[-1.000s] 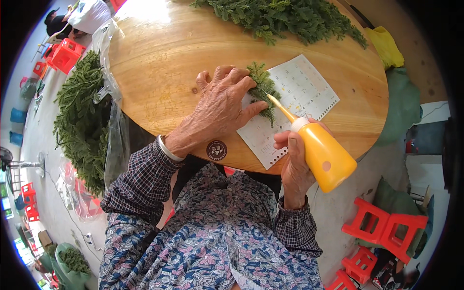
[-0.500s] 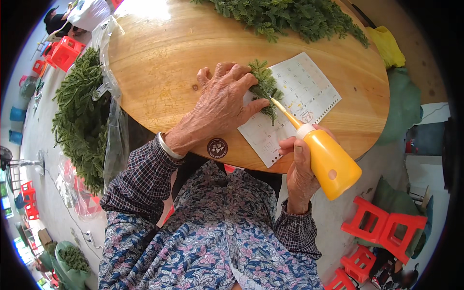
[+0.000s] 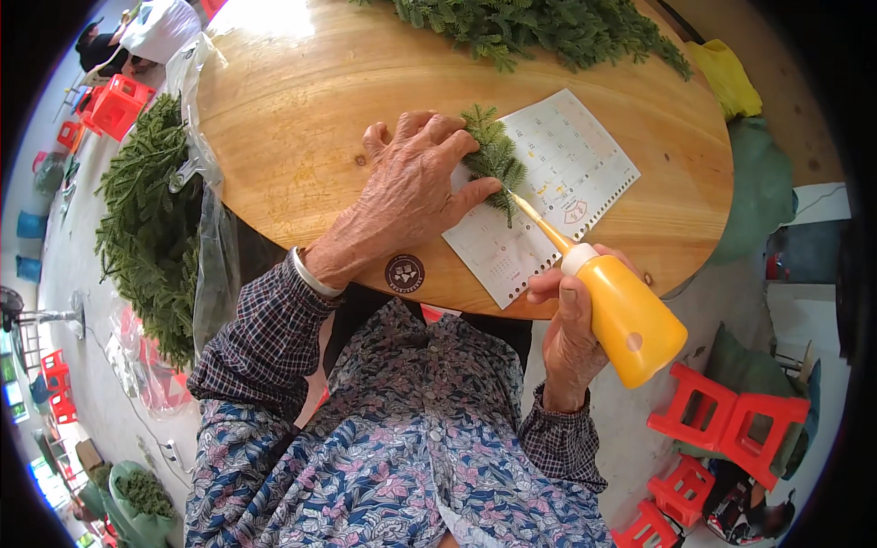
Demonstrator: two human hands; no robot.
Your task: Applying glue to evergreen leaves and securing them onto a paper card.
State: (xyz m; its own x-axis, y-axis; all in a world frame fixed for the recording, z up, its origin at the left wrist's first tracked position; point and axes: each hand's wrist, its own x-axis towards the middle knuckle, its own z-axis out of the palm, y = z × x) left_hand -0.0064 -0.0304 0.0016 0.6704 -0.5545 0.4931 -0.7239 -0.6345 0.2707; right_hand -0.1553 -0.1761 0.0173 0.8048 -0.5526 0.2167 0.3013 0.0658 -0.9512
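Observation:
A small green fir sprig (image 3: 494,155) lies partly over a white calendar sheet (image 3: 585,151) on the round wooden table (image 3: 301,119). My left hand (image 3: 406,183) pins the sprig, index finger at its upper side and thumb by its lower stem. In my right hand (image 3: 570,338) is a yellow squeeze bottle (image 3: 637,320), tilted, with a white collar and a long thin nozzle. The nozzle's tip is at the sprig's lower stem, close to my left thumb; whether anything comes out of it is too small to tell.
A large mass of fir greenery (image 3: 557,27) covers the table's far edge. More greenery (image 3: 151,228) sits in clear plastic (image 3: 216,265) beyond the left edge. Red stools (image 3: 722,416) stand at lower right, a yellow cloth (image 3: 728,78) at far right. Another person (image 3: 105,46) is at far left.
The whole view has shifted slightly. Both hands keep nearly the same pose, with the nozzle still at the sprig's stem and the bottle tilted a little differently.

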